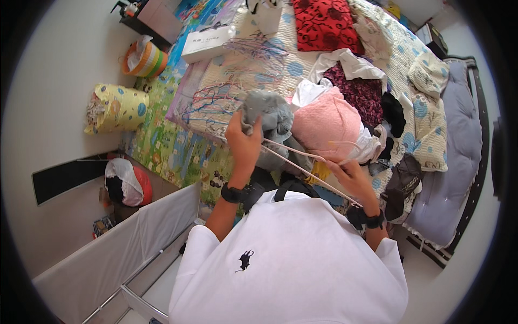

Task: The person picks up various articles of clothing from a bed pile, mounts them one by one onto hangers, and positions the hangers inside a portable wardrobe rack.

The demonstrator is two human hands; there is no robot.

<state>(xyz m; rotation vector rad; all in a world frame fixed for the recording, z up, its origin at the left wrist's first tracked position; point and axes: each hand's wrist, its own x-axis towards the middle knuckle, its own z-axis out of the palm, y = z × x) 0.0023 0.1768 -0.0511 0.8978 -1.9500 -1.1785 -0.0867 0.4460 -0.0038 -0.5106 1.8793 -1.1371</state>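
Note:
My left hand (245,143) grips a bunched grey garment (269,111) over the near edge of the bed. My right hand (350,176) is shut on a pale pink clothes hanger (297,164), whose long bar slants from the grey cloth down to my right wrist. Just beyond the hanger lies a pink fleecy cloth (325,121), with white cloth and a dark floral garment (356,91) behind it. Thin coloured hangers (214,101) are spread on the quilt left of the grey garment. Part of that garment hangs below my left hand.
A white box (206,42) and a red patterned cloth (325,24) lie farther back on the bed. Left of the bed stand a striped basket (151,60) and a yellow fabric bin (121,109). A white fabric panel (133,227) rises at lower left; a dark cap (402,182) lies at right.

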